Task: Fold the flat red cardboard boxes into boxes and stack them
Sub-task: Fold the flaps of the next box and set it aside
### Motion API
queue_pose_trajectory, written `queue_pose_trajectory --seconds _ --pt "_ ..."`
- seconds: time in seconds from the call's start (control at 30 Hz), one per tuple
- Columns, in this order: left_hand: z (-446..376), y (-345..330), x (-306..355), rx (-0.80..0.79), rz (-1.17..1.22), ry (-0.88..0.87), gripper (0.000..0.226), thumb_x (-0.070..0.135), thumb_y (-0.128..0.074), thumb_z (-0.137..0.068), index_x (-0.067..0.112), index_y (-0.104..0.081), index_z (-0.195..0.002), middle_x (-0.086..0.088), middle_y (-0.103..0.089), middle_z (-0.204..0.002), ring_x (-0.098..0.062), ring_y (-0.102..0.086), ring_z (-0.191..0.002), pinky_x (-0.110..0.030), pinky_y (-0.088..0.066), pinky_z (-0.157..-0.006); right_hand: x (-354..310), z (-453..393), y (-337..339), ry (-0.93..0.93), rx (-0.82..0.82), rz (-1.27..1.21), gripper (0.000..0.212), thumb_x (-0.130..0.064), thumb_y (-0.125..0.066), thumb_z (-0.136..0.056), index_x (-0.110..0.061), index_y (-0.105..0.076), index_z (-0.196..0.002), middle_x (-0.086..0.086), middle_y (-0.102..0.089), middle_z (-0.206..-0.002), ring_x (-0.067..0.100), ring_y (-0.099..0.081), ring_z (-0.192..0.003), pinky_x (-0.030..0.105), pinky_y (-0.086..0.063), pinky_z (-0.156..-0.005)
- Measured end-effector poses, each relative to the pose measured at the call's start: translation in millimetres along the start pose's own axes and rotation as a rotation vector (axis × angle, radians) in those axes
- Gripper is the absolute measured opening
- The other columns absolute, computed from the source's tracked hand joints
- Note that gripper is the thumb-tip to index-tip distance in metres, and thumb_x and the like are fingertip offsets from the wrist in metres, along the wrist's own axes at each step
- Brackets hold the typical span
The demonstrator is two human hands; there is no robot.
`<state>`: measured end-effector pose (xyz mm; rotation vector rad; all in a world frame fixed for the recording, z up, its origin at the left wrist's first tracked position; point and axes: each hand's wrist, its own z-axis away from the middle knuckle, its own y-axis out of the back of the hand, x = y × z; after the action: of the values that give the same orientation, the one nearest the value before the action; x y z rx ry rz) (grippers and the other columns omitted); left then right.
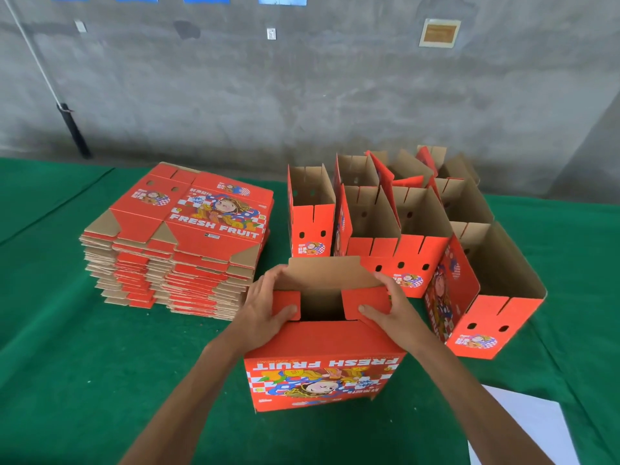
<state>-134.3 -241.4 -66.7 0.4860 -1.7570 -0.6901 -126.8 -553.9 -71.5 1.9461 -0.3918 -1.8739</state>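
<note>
A red "FRESH FRUIT" box (323, 364) stands upside down on the green table in front of me, its bottom flaps up. My left hand (265, 308) grips the left side flap, thumb on top and fingers behind. My right hand (385, 305) grips the right side flap the same way. Both small red flaps are folded inward, and the brown far flap (327, 271) stands up behind them. A tall stack of flat red boxes (177, 243) lies at the left. Several folded open boxes (396, 223) stand at the back right.
Green cloth (84, 364) covers the table. A white sheet (523, 427) lies at the near right corner. One folded box (486, 297) stands closest on the right of my hands. A grey concrete wall (302, 88) rises behind the table, with a black post (73, 129) at the left.
</note>
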Motion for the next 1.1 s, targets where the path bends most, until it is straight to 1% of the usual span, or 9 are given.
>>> queue_pose_trajectory --seconds 0.13,0.27,0.37,0.5,0.57,0.67,0.9,1.03,1.1 --pt "4 -11 6 0.085 -0.127 0.036 0.084 0.018 -0.077 -0.086 0.04 -0.023 -0.147 0.01 -0.037 -0.149 -0.017 -0.034 -0.138 -0.047 -0.04 -0.111 4 2 -6 0.054 0.033 0.113 0.071 -0.037 -0.076 -0.092 -0.052 -0.031 -0.144 -0.016 -0.039 -0.148 0.004 -0.042 -0.132 0.032 -0.04 -0.108" --pt "10 -10 2 0.09 -0.099 -0.052 0.042 0.009 -0.069 -0.092 0.028 -0.051 -0.126 0.01 -0.052 -0.129 -0.012 -0.046 -0.124 -0.04 -0.044 -0.106 7 10 -10 0.157 0.051 0.06 0.052 -0.021 -0.073 -0.095 -0.052 -0.051 -0.129 -0.018 -0.044 -0.146 -0.001 -0.039 -0.139 0.042 -0.034 -0.121" --pt "15 -6 5 0.107 0.17 0.029 0.026 0.017 -0.05 -0.097 0.026 -0.07 -0.109 0.011 -0.062 -0.133 -0.005 -0.049 -0.131 -0.033 -0.039 -0.111 11 15 -9 0.124 0.037 -0.066 0.046 -0.008 -0.054 -0.101 -0.047 -0.066 -0.123 -0.031 -0.037 -0.153 -0.004 -0.026 -0.148 0.044 -0.026 -0.126" --pt "18 -10 10 0.023 0.036 0.097 0.011 0.045 -0.056 -0.1 0.043 -0.061 -0.11 0.02 -0.052 -0.137 0.009 -0.042 -0.128 -0.017 -0.035 -0.101 9 22 -10 0.051 0.03 -0.091 0.025 -0.054 -0.057 -0.096 -0.047 -0.068 -0.117 -0.041 -0.029 -0.152 -0.008 -0.026 -0.146 0.039 -0.025 -0.121" --pt "19 -12 10 -0.058 -0.174 0.069 0.04 0.058 -0.062 -0.094 0.041 -0.05 -0.129 0.016 -0.045 -0.142 -0.001 -0.035 -0.134 -0.03 -0.04 -0.107 7 25 -12 0.051 -0.016 0.045 0.054 -0.076 -0.069 -0.078 -0.051 -0.055 -0.124 -0.038 -0.02 -0.156 -0.006 -0.03 -0.141 0.03 -0.033 -0.109" --pt "15 -12 17 -0.095 -0.313 0.136 0.07 0.068 -0.057 -0.092 0.033 -0.036 -0.15 0.009 -0.036 -0.152 -0.012 -0.026 -0.146 -0.047 -0.044 -0.112 3 24 -12 0.073 -0.04 0.192 0.082 -0.077 -0.072 -0.075 -0.048 -0.034 -0.142 -0.03 -0.017 -0.156 0.0 -0.035 -0.138 0.031 -0.038 -0.108" --pt "12 -24 28 -0.091 -0.657 0.223 0.069 0.073 -0.05 -0.093 0.031 -0.037 -0.146 0.002 -0.041 -0.138 -0.02 -0.036 -0.133 -0.044 -0.055 -0.092 -6 19 -22 0.043 -0.007 0.539 0.097 -0.067 -0.07 -0.083 -0.029 -0.02 -0.156 -0.004 -0.023 -0.153 0.024 -0.051 -0.129 0.044 -0.05 -0.102" --pt "16 -18 25 -0.071 -0.496 0.26 0.06 0.071 -0.033 -0.1 0.03 -0.043 -0.142 0.005 -0.043 -0.143 -0.018 -0.034 -0.138 -0.05 -0.048 -0.101 -12 26 -19 -0.067 0.074 0.283 0.092 -0.081 -0.05 -0.087 -0.028 -0.021 -0.156 -0.006 -0.029 -0.159 0.017 -0.046 -0.136 0.044 -0.042 -0.108" --pt "17 -14 22 -0.021 -0.444 0.299 0.053 0.065 -0.031 -0.103 0.027 -0.049 -0.135 0.002 -0.043 -0.144 -0.02 -0.034 -0.139 -0.051 -0.047 -0.103 -14 22 -12 -0.238 0.156 -0.014 0.087 -0.086 -0.028 -0.09 -0.024 -0.039 -0.15 0.001 -0.05 -0.148 0.017 -0.053 -0.132 0.041 -0.044 -0.104"
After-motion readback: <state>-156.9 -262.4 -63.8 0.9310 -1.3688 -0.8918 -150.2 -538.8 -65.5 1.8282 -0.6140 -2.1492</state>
